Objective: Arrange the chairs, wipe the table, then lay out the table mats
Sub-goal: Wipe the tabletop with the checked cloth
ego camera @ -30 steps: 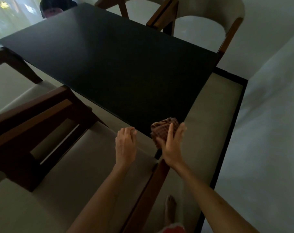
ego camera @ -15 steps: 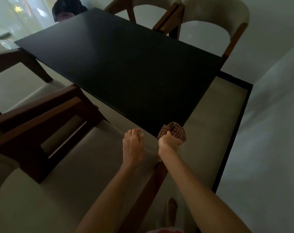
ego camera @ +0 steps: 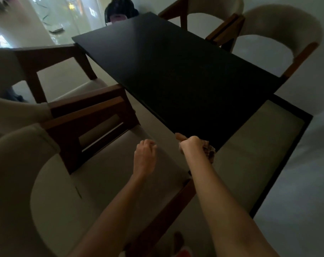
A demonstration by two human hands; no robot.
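Dim light filled the dining room, and a dark rectangular tabletop point(ego camera: 185, 75) ran away from the camera toward the far wall. Cream-upholstered chairs with brown wooden frames stood around it: two on the left point(ego camera: 52, 75) point(ego camera: 94, 123), the nearer one's seat directly below the person's arms, and two on the right at the far side point(ego camera: 279, 34) point(ego camera: 200, 8). A pale bench point(ego camera: 253, 156) with a dark frame sat along the near end of the tabletop.

The right hand point(ego camera: 191, 146) was at the near corner of the tabletop, its fingers curled tight round a checked brown cloth point(ego camera: 210, 152); only a bunched piece of the cloth showed past the wrist, at the corner's edge. Whether the cloth pressed on the surface itself could not be told. The left hand point(ego camera: 144, 156) hovered just beside it over the chair seat, its fingers loosely curled and holding nothing.

Another person's dark-haired head point(ego camera: 120, 8) showed past the far end of the tabletop. A bare foot point(ego camera: 178, 240) was visible on the floor between the forearms. No table mats were in sight.
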